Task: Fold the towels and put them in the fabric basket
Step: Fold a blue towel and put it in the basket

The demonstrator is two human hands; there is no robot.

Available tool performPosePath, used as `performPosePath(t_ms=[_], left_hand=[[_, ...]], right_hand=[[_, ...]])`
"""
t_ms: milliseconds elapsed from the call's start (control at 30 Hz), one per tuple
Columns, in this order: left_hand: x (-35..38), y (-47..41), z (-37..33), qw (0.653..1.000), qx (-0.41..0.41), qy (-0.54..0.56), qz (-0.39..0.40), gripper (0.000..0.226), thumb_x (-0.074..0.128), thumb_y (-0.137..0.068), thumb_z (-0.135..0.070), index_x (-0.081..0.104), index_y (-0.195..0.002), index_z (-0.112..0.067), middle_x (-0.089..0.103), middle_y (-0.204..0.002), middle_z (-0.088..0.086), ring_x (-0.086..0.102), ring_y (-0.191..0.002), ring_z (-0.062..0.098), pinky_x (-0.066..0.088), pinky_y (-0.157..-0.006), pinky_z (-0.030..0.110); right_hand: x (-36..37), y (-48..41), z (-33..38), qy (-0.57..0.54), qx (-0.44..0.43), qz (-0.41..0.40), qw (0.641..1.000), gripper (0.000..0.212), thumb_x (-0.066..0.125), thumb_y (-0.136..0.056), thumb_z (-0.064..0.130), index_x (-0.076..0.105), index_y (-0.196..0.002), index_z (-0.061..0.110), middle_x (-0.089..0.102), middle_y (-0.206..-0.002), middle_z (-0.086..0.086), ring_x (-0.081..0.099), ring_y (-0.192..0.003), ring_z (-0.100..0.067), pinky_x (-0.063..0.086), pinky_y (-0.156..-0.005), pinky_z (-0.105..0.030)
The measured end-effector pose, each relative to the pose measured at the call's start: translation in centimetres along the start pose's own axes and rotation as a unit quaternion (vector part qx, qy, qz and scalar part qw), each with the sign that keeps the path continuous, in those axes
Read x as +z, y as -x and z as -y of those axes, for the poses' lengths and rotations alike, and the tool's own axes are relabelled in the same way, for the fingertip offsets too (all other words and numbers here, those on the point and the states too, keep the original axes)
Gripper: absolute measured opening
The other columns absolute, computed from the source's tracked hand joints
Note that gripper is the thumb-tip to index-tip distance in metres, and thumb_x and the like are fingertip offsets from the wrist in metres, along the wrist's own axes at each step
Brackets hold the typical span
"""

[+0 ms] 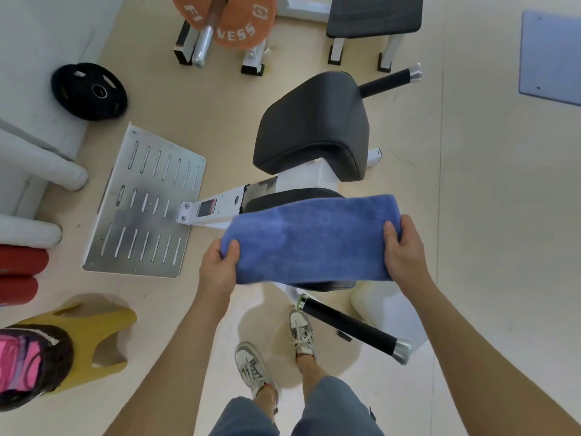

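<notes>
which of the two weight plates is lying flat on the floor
The black weight plate, lying flat on the floor by the white wall at upper left. The orange plate at the top is instead mounted on a bar, on a rack.

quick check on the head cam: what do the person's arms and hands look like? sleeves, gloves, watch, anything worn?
Both arms are bare as far up as the frame shows: no sleeves in view. The left hand and right hand wear no gloves, and no rings, watch or wristband show. Nails are short and unpainted. No markings or cables visible.
</notes>
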State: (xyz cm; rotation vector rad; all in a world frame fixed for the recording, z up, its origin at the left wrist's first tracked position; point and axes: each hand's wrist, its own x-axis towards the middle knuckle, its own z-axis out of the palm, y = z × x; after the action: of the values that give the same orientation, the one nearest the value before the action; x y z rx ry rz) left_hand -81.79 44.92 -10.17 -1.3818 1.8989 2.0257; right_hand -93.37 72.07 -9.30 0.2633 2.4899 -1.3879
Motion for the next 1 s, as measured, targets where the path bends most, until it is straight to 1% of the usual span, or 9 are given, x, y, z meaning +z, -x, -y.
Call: performPosePath(t_ms=[133, 267, 400, 500, 667, 800, 867, 933, 1000], left_hand=[[0.8, -1.3, -1.5, 0.993, 0.08, -0.063, -0.061, 0.023, 0.053, -0.095, -0.035, 0.057, -0.093, -0.013, 0.065, -0.095, 0.011, 0.063, -0.085, 0.023, 0.053, -0.072, 0.04], [1.8, -3.3, 0.3, 0.988, -0.062, -0.138, -0.036, 0.035, 0.053, -0.09, -0.046, 0.059, -0.087, -0.012, 0.066, -0.093, 0.009, 0.061, -0.086, 0.029, 0.052, -0.078, 0.044], [1.9, -3.7, -0.1, 0.992, -0.121, -0.021, 0.013, 0.028, 0.059, -0.093, -0.031, 0.058, -0.108, -0.008, 0.066, -0.113, 0.011, 0.064, -0.096, 0.027, 0.054, -0.076, 0.038], [1.3, -2.9, -0.9, 0.986, -0.114, 0.106, 0.055, 0.034, 0.062, -0.09, -0.014, 0.048, -0.121, -0.019, 0.067, -0.111, 0.009, 0.066, -0.089, 0.025, 0.053, -0.066, 0.036], [-0.4, -0.9, -2.0, 0.974, -0.121, 0.126, 0.145, 0.023, 0.05, -0.095, -0.004, 0.062, -0.094, -0.023, 0.065, -0.105, 0.005, 0.063, -0.077, 0.018, 0.049, -0.059, 0.026], [-0.3, 0.8, -1.9, 0.973, -0.172, -0.055, 0.145, 0.023, 0.054, -0.091, -0.004, 0.073, -0.084, -0.014, 0.064, -0.094, 0.006, 0.049, -0.067, 0.016, 0.036, -0.053, 0.023], [-0.4, 1.6, -2.4, 0.974, -0.159, -0.044, 0.154, 0.02, 0.061, -0.086, 0.0, 0.074, -0.093, -0.013, 0.066, -0.099, 0.01, 0.055, -0.072, 0.016, 0.044, -0.056, 0.023], [-1.0, 2.7, -3.2, 0.971, -0.117, -0.018, 0.21, 0.047, 0.065, -0.074, 0.013, 0.069, -0.111, -0.016, 0.066, -0.11, 0.008, 0.063, -0.083, 0.017, 0.052, -0.066, 0.024], [-1.4, 4.1, -3.8, 0.961, -0.024, -0.144, 0.237, 0.069, 0.06, -0.068, 0.022, 0.062, -0.123, -0.021, 0.064, -0.112, 0.001, 0.063, -0.087, 0.015, 0.051, -0.071, 0.022]], right_hand=[[0.4, 0.0, -0.3, 0.024, 0.003, -0.058, 0.998, 0.023, 0.035, -0.102, 0.029, 0.043, -0.096, 0.008, 0.046, -0.074, 0.004, 0.047, -0.066, -0.011, 0.041, -0.062, -0.025], [2.0, 0.2, -1.6, 0.004, 0.104, -0.042, 0.994, 0.026, 0.033, -0.102, 0.033, 0.044, -0.097, 0.009, 0.05, -0.081, 0.0, 0.052, -0.079, -0.021, 0.049, -0.08, -0.044], [1.7, -0.5, -1.0, -0.066, 0.208, 0.013, 0.976, 0.035, 0.04, -0.099, 0.041, 0.051, -0.105, 0.009, 0.06, -0.103, -0.006, 0.058, -0.095, -0.025, 0.051, -0.091, -0.046], [0.1, -0.5, -0.7, -0.222, 0.318, 0.112, 0.915, 0.04, 0.061, -0.09, 0.042, 0.061, -0.108, 0.006, 0.067, -0.108, -0.007, 0.064, -0.098, -0.025, 0.052, -0.088, -0.039], [-3.2, -0.1, -0.9, -0.3, 0.34, 0.228, 0.862, 0.03, 0.062, -0.09, 0.018, 0.06, -0.118, 0.006, 0.07, -0.107, -0.01, 0.067, -0.09, -0.023, 0.057, -0.07, -0.03], [-4.6, 0.4, 0.6, -0.112, 0.289, 0.186, 0.932, 0.016, 0.06, -0.093, 0.012, 0.06, -0.104, 0.001, 0.054, -0.076, -0.009, 0.048, -0.058, -0.017, 0.042, -0.047, -0.021], [-4.7, 0.5, 1.3, -0.045, 0.223, 0.103, 0.968, 0.019, 0.065, -0.088, 0.013, 0.062, -0.099, -0.003, 0.053, -0.074, -0.01, 0.044, -0.055, -0.018, 0.037, -0.048, -0.026], [-4.9, 0.8, 2.6, -0.039, 0.173, 0.022, 0.984, 0.016, 0.067, -0.083, 0.01, 0.064, -0.094, -0.002, 0.062, -0.08, -0.013, 0.054, -0.062, -0.022, 0.046, -0.054, -0.033], [-5.3, 1.2, 4.4, -0.021, 0.121, -0.011, 0.992, 0.011, 0.063, -0.081, 0.008, 0.066, -0.09, 0.003, 0.066, -0.085, -0.013, 0.062, -0.074, -0.027, 0.053, -0.067, -0.035]])
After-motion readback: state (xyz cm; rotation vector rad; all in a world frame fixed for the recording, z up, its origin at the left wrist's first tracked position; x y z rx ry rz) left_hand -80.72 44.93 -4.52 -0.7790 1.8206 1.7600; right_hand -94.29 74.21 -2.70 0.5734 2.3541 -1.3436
